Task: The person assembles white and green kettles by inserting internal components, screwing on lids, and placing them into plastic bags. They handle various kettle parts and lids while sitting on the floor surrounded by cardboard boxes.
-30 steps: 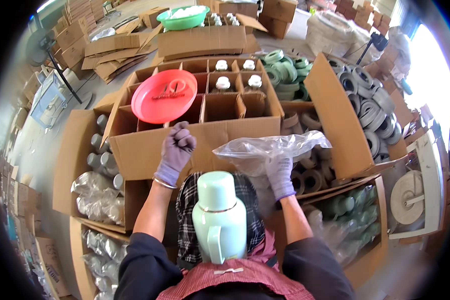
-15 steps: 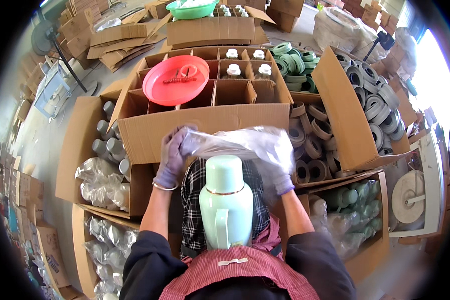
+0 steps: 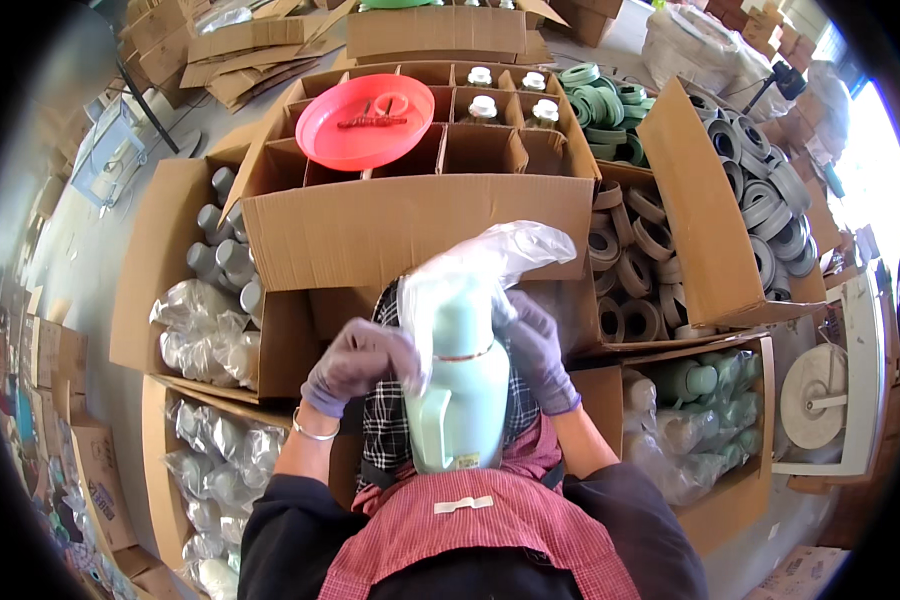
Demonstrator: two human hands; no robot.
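Observation:
A pale green thermos flask (image 3: 456, 410) stands upright in my lap, its handle facing me. Over its cap lies a clear plastic bag (image 3: 490, 255), its loose end flopping off to the far right. My left hand (image 3: 360, 362), in a grey-purple glove, is closed on the bag's edge at the left of the flask's shoulder. On the other side my gloved right hand (image 3: 537, 352) has its fingers curled at the bag's edge beside the cap, partly hidden by plastic and flask.
Ahead is a divided carton (image 3: 420, 230) with white-capped bottles and a red basin (image 3: 365, 125) on top. Cartons of grey rings (image 3: 635, 265) stand right, green rings (image 3: 605, 110) behind. Grey cups (image 3: 220, 250) fill a left carton; bagged flasks (image 3: 695, 410) lie at lower right.
The bag, stretched between my hands beyond the flask, has come down over its cap. Both hands have moved lower and nearer, to either side of the flask.

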